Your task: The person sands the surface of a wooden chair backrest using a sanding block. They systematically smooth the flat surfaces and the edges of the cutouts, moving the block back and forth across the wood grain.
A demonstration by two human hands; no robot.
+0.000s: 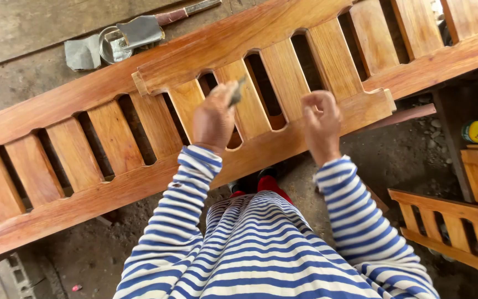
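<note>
The left hand (pixel 213 117) pinches a small grey tool (pixel 235 95), tip at 1 o'clock against a slat of the slatted wooden panel (pixel 139 182); the right hand (pixel 321 119) is curled closed, its contents not discernible; the panel spans from 8 o'clock to 2 o'clock above the floor (pixel 405 155). Recommended: keep the tool steady along the slat edge; brace the panel; a metal tin (pixel 112 45) lies at 11 o'clock.
</note>
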